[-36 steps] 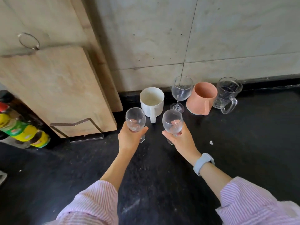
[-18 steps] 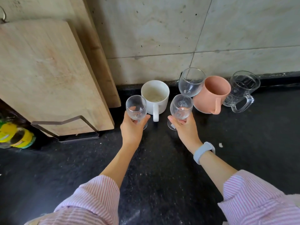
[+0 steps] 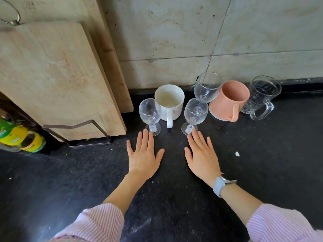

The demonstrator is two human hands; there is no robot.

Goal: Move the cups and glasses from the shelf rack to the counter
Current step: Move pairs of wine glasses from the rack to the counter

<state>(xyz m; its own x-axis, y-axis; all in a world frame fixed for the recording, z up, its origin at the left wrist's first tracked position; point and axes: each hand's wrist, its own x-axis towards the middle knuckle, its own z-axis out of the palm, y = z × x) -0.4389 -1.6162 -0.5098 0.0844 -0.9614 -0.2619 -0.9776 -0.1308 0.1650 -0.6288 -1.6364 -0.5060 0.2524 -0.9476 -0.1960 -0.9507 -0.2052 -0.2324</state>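
Once released, both stemmed glasses [image 3: 150, 110] [image 3: 196, 112] down (hands [image 3: 142, 158] [image 3: 202, 159] seemingly clear).

**A home kitchen**

You stand at a dark stone tabletop [image 3: 174, 198] against a tiled wall [image 3: 174, 32]. Wooden cutting boards [image 3: 57, 81] lean in a metal rack [image 3: 76, 127], bottles [image 3: 21, 138] sit nearby, and mugs [image 3: 169, 102] and wine glasses [image 3: 207, 87] line the back.

Both hands, left hand [image 3: 143, 157] and right hand [image 3: 202, 157], lie flat, empty, before two upright wine glasses [image 3: 150, 111].
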